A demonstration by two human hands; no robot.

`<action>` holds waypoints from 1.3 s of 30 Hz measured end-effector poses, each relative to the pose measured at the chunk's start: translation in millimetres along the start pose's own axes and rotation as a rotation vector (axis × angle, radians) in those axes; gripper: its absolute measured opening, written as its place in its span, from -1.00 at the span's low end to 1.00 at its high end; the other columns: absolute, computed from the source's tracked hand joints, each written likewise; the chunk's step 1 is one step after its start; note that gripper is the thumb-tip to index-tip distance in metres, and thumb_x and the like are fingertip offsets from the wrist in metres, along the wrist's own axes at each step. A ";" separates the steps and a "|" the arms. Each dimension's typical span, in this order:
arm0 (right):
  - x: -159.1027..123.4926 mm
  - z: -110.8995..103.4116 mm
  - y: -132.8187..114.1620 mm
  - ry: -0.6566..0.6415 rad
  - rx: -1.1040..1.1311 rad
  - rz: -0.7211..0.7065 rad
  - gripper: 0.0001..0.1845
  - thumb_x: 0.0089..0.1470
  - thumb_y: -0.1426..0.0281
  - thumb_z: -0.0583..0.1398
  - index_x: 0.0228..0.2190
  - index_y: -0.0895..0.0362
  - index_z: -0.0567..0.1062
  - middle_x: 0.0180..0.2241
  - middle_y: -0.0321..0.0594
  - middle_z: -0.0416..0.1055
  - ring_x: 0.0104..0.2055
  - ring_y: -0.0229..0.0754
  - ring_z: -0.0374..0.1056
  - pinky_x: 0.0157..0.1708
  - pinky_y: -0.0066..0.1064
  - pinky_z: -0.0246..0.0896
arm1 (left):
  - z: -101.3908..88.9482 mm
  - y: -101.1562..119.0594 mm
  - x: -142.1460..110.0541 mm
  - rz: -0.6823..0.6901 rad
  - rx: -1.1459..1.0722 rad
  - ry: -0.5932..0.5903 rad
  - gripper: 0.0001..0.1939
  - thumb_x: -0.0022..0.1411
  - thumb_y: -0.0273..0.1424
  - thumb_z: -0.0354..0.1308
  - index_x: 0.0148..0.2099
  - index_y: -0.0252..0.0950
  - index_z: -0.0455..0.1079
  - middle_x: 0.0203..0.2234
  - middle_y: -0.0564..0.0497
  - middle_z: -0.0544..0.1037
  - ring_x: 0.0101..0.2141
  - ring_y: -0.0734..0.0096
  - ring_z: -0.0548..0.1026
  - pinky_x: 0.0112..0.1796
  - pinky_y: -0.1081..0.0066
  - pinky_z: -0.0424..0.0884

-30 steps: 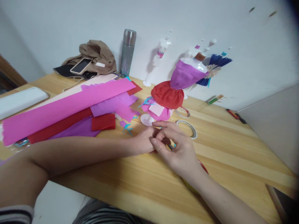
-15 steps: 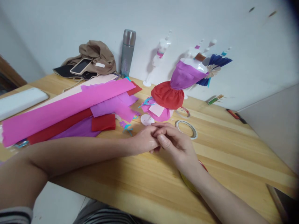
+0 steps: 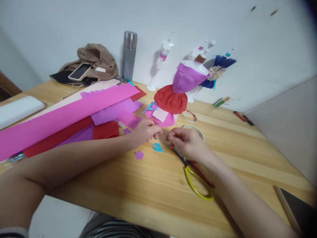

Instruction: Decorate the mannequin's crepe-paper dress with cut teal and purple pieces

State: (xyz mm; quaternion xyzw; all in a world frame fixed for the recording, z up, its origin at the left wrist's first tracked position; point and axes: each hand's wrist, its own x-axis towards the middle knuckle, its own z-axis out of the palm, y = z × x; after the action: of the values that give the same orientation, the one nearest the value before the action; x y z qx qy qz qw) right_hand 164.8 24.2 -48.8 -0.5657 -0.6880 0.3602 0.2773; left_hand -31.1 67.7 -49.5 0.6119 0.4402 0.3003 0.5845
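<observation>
My left hand (image 3: 148, 131) hovers over the table with its fingers curled together. Opposite it, a small gap away, my right hand (image 3: 185, 141) has thumb and fingers pinched. Whatever either hand holds is too small or faint to make out. Below the gap lies a blue paper cutout (image 3: 157, 147), and a purple paper flower (image 3: 139, 155) is nearer me. Scissors (image 3: 196, 178) with yellow and red handles lie partly under my right hand and wrist. Just behind the hands stands a dress form (image 3: 190, 77) in a purple top and red skirt.
Strips of pink paper (image 3: 64, 110) and other coloured sheets cover the left side. A tape roll (image 3: 198, 130) sits behind my right hand. Along the back are a grey flask (image 3: 129, 56), a brown cloth (image 3: 99, 59) and a phone (image 3: 80, 71). A dark flat device (image 3: 297, 210) lies front right.
My hands were touching each other and have moved apart. The scissors, blue cutout and near purple flower now show. The round white disc is no longer visible. The view has shifted slightly right.
</observation>
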 end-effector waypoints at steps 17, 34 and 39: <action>-3.2 30.5 -2.4 -0.075 -0.362 -0.117 -0.83 0.03 0.61 0.19 -0.47 0.11 0.43 -0.40 -0.16 0.52 -0.36 -0.15 0.40 -0.31 -0.35 0.20 | 6.9 -32.1 10.1 0.106 0.149 -0.015 -0.74 0.26 -0.45 0.09 -0.49 -0.31 0.42 -0.56 0.06 0.49 -0.56 0.53 0.35 -0.48 0.47 0.24; -6.9 -10.9 -31.4 -0.043 0.424 0.143 -0.55 -0.27 0.13 0.56 -0.43 0.03 0.52 -0.57 -0.37 0.43 -0.61 -0.32 0.20 -0.58 -0.40 0.08 | 5.5 -21.8 -2.2 -0.052 -0.260 -0.378 -0.71 0.17 -0.24 0.38 -0.15 -0.31 0.50 -0.57 0.12 0.49 -0.56 0.53 0.42 -0.53 0.52 0.30; -9.0 -15.2 -30.3 -0.024 0.362 0.093 -0.62 -0.17 0.10 0.50 -0.40 -0.01 0.52 -0.51 -0.30 0.46 -0.58 -0.26 0.23 -0.58 -0.34 0.14 | 11.1 -18.7 -4.3 -0.058 -0.303 -0.271 -0.84 0.14 -0.40 0.37 -0.30 -0.29 0.43 -0.61 0.15 0.48 -0.62 0.58 0.38 -0.54 0.53 0.28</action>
State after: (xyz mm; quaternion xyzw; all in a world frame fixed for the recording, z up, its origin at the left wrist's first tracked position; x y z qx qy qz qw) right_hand 161.1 15.1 -15.1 -0.5335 -0.5883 0.4974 0.3491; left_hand -26.7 57.6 -68.7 0.5389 0.3248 0.2611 0.7320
